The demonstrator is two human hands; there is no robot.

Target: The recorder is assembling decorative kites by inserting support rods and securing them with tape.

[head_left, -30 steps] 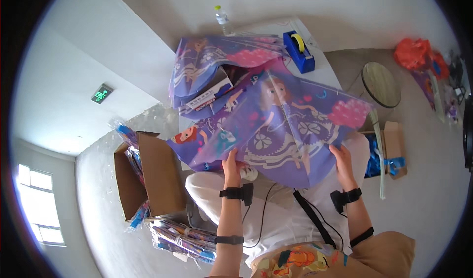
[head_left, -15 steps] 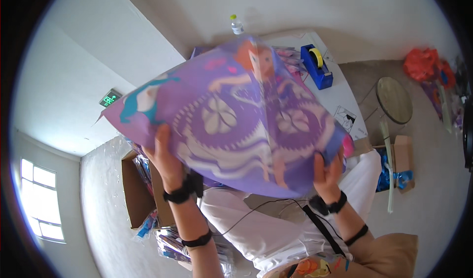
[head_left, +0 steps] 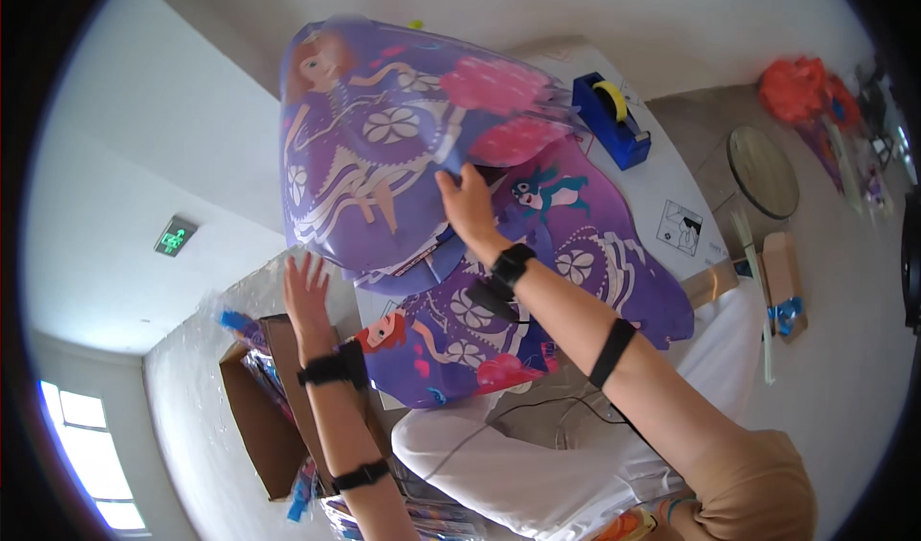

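Note:
A large purple printed sheet (head_left: 369, 172), with a red-haired cartoon figure in a patterned dress, billows over the far side of the white table. My right hand (head_left: 467, 207) reaches across and is closed on its near right edge, with some fingers hidden. My left hand (head_left: 307, 299) hangs open, fingers spread, just off the sheet's lower left edge, holding nothing. Below lies a similar purple sheet (head_left: 619, 272) with a teal cartoon animal and pink patches, spread over the table's near part. Edges of more sheets show between the two.
A blue tape dispenser (head_left: 614, 124) with yellow tape stands at the white table's (head_left: 662, 172) right. A round stool (head_left: 763, 172) is farther right. Cardboard boxes stand left (head_left: 254, 426) and right (head_left: 782, 282). Red plastic bags (head_left: 796, 90) lie at the far right.
The purple sheet has swung away and left, uncovering the similar sheet on the table. My left hand has let go and opened; my right hand has moved up and left across the table.

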